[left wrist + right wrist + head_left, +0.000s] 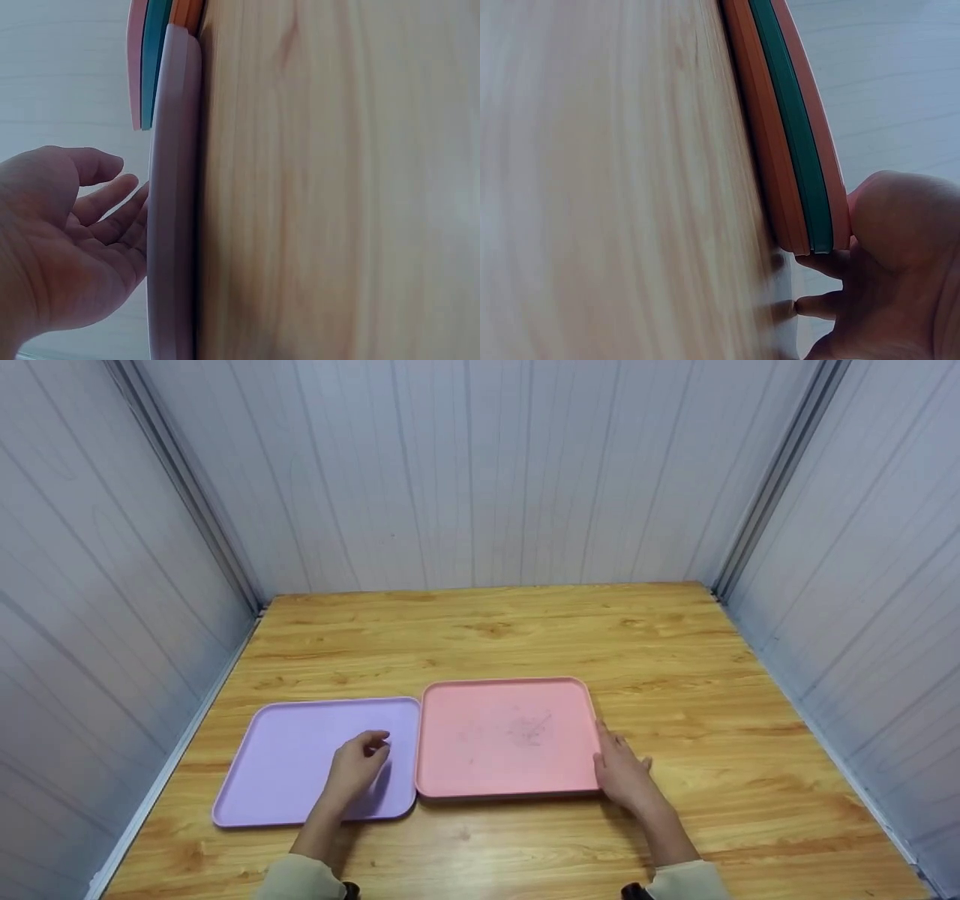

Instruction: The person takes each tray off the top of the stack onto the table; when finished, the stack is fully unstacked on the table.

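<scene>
A pink tray (495,742) tops a stack of trays. The right wrist view shows a green tray (799,135) under it and an orange tray (761,135) at the bottom. My right hand (625,772) touches the stack's right side with its fingers spread; in the right wrist view its thumb lies by the pink rim. Left of the stack, against or very close to it, lies a purple tray (300,757). Over the purple tray's right part is my left hand (356,769), fingers loosely bent and holding nothing.
The trays lie on a wood-grain table (480,637). Pale panel walls stand at the back (465,472), left (97,585) and right (862,585), with metal strips at the corners.
</scene>
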Available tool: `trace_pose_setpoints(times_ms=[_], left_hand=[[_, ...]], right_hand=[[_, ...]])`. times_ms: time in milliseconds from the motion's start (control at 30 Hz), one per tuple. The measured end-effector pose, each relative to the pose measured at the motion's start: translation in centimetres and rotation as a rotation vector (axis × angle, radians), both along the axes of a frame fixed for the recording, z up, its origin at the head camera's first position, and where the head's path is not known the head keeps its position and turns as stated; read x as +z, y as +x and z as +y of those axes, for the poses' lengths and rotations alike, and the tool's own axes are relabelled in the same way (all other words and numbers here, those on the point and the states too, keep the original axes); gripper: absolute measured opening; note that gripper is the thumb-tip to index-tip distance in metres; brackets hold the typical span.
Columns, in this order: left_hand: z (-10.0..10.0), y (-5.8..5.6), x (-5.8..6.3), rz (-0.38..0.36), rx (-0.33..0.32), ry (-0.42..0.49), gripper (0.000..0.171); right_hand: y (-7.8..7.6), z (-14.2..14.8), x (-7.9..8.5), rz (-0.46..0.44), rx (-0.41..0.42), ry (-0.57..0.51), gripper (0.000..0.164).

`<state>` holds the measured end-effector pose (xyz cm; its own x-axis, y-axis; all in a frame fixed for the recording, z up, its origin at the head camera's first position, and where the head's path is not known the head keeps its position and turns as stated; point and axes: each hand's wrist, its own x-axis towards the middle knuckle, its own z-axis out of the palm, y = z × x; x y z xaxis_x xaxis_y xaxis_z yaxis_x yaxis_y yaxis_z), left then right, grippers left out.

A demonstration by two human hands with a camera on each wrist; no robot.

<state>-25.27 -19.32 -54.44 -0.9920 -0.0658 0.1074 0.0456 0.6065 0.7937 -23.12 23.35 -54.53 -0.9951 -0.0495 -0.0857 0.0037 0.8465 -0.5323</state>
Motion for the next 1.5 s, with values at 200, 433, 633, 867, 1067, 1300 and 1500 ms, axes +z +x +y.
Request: trace_pose_setpoints(times_ms=[200, 433, 633, 867, 1067, 1300, 1500], left_hand=[[1.0, -0.3, 0.1, -0.064, -0.026, 0.071, 0.03], [2.0, -0.5, 0.2, -0.08, -0.056, 0.1, 0.032], [2.6, -0.5, 0.2, -0.084, -0.071, 0.118, 0.031], [3.3, -0.6, 0.0, -0.092, -0.104, 0.123, 0.031], [3.8, -0.7, 0.0, -0.07, -0.113, 0.117, 0.03], [4.1, -0.6, 0.1, -0.027, -0.146, 0.09, 0.035], [4.5, -0.6, 0.2, -0.041, -0.119, 0.076, 0.036]], right_hand=[[0.0, 0.0, 0.0, 0.012, -0.001, -0.007, 0.06], [0.1, -0.1, 0.2, 0.004, -0.007, 0.003, 0.06], [0.1, -0.2, 0.2, -0.003, -0.004, 0.002, 0.061], [0.0, -0.2, 0.1, 0.009, -0.003, -0.016, 0.061], [0.0, -0.1, 0.0, 0.005, 0.008, -0.007, 0.061], [-0.1, 0.1, 0.0, -0.025, -0.002, 0.001, 0.061], [0.0, 0.2, -0.1, 0.007, 0.003, -0.004, 0.061]])
